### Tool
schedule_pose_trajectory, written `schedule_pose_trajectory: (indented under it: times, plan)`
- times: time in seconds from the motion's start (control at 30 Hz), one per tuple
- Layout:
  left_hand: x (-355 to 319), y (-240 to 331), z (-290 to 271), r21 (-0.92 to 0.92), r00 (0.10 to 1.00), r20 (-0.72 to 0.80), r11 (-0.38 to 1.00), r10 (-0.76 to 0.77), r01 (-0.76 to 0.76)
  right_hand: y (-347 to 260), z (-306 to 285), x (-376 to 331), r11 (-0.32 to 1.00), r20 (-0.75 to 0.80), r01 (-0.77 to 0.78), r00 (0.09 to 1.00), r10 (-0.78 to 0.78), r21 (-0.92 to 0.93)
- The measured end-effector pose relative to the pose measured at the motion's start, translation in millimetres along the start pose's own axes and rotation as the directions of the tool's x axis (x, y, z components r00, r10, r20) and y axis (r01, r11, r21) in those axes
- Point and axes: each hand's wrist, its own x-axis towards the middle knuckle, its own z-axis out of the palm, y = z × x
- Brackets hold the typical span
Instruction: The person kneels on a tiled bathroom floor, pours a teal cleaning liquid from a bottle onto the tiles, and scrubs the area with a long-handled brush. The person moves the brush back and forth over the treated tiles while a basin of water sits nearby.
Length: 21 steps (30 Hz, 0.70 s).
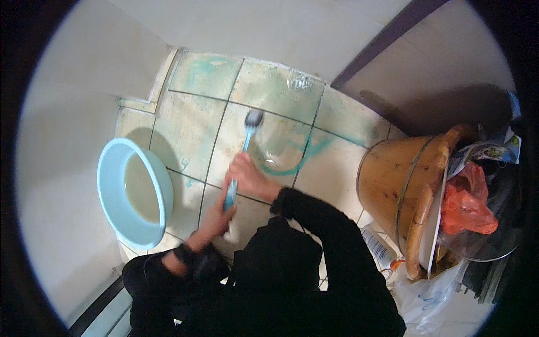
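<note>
Both my hands are closed around the light blue handle of a scrub brush (247, 137). Farther along the handle, nearer the bristles, is my right hand (247, 175); my left hand (215, 218) grips close to its near end. The brush's dark-and-white bristle head rests at the tiled floor (185, 126). Beside it on the right, a curved streak of green liquid (281, 171) lies across wet tiles. More green smears show along the far wall.
On the left stands a light blue basin (106, 188) with cloudy liquid in it. To the right are a wooden bucket (387, 182), a red plastic bag (469, 205), a white bottle (377, 246) with an orange tip, and a clear plastic bag (426, 297). Walls bound the far and left sides.
</note>
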Motion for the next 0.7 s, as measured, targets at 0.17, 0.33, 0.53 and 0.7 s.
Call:
schedule_pose_trajectory:
  times: [0.17, 0.33, 0.53, 0.7]
  plan:
    - [-14, 14, 8, 0.211, 0.930, -0.096, 0.921, 0.354, -0.328, -1, -2, 1, 0.972, -0.081, 0.206, 0.977, -0.197, 0.117]
    - [8, 10, -3, -0.168, 0.997, -0.066, 0.985, 0.038, -0.049, 10, -9, 14, 0.998, -0.019, 0.036, 0.999, -0.036, 0.041]
    - [10, -21, -4, -0.823, 0.945, 0.327, 0.498, 0.022, 0.273, 9, -20, 17, 0.998, 0.003, 0.027, 1.000, -0.028, 0.053]
    - [4, -44, 12, -0.916, 0.875, 0.386, 0.234, 0.291, 0.326, -7, -21, 1, 0.997, 0.072, -0.076, 0.994, 0.078, -0.025]
